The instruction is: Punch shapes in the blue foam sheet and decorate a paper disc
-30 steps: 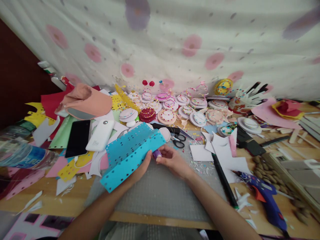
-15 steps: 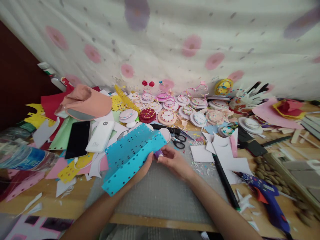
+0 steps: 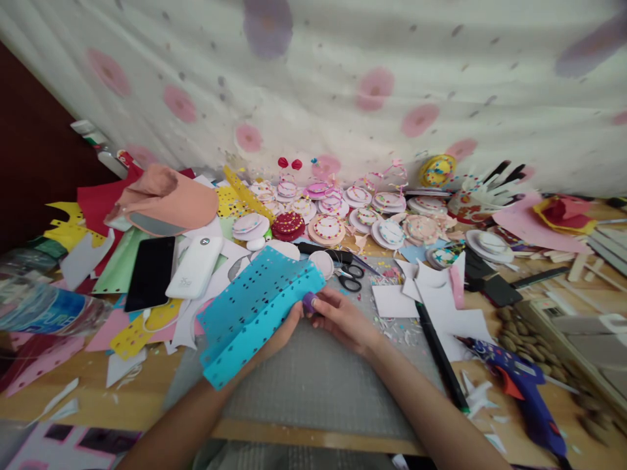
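My left hand (image 3: 287,331) grips a folded sheet of bright blue paper (image 3: 249,303) near its right end. Rows of small punched shapes run across the sheet. In my right hand (image 3: 343,320) is a small purple paper punch (image 3: 309,302), pressed between thumb and fingers against the paper's right edge. The fingertips of both hands almost meet there, and part of the punch is hidden. Below them lies a grey cutting mat (image 3: 313,385). Just beyond the paper are a pale round disc (image 3: 322,264) and black-handled scissors (image 3: 351,279).
Several decorated paper hats (image 3: 328,230) line the back. To the left lie a phone (image 3: 150,273), a white power bank (image 3: 194,267), a peach cap (image 3: 166,199) and a water bottle (image 3: 53,307). A blue glue gun (image 3: 526,385) and a black pen (image 3: 441,356) lie right.
The blue paper and both hands have shifted slightly down and left. The purple punch has turned a little in my right fingers and stays at the paper's edge.
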`<state>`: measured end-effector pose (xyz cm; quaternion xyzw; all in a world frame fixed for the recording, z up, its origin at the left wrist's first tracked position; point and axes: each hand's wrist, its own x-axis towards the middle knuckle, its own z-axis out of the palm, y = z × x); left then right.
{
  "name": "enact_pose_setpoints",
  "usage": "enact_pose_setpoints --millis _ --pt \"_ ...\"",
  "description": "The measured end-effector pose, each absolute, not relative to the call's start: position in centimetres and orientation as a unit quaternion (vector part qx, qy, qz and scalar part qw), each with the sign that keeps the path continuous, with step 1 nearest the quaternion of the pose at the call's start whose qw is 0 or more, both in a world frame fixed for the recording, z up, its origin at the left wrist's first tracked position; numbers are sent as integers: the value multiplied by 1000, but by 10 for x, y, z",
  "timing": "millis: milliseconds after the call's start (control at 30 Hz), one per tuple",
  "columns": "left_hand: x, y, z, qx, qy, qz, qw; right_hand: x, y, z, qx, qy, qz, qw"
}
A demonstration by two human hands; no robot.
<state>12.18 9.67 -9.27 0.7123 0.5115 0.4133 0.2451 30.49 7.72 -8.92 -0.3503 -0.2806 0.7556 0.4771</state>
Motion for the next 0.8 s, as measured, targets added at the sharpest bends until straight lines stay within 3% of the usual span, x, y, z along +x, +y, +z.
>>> enact_pose_setpoints --millis 367,667,800 --pt "127 105 -76 834 441 267 199 304 77 -90 -325 -188 788 488" --pt "125 106 -78 857 403 234 219 305 78 -92 -332 -267 761 490" --pt "124 106 -77 860 408 263 157 304 77 -91 -309 -280 764 492"
